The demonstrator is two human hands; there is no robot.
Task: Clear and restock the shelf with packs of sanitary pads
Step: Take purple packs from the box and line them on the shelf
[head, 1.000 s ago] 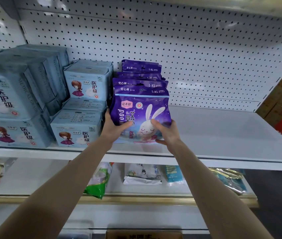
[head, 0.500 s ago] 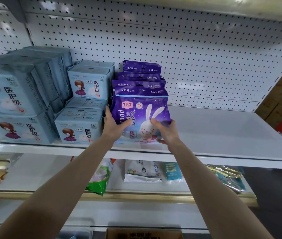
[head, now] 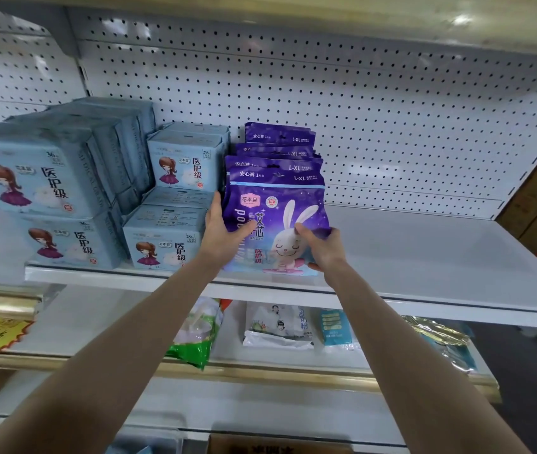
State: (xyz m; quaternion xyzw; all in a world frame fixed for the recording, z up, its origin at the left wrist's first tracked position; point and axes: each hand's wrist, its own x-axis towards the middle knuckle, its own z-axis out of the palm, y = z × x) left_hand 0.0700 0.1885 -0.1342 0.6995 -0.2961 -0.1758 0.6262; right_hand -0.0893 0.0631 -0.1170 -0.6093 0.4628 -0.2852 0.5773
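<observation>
both arms stretched fwd + up to the shelf [head: 424, 257], forearms converging on the front purple pack [head: 277, 208]. left hand [head: 223, 229] on the pack's left edge: thumb across the front, other fingers round the side, mostly hidden. right hand [head: 324, 249] at lower right corner: thumb on the front by the rabbit print, fingers curled round the edge. both hands grip the pack. pack upright near the shelf's front lip, can't tell if its bottom rests on it. row of purple packs [head: 278, 136] right behind it. stacked blue packs [head: 165, 239] just left, beside the left hand. pegboard [head: 359, 109] at back.
</observation>
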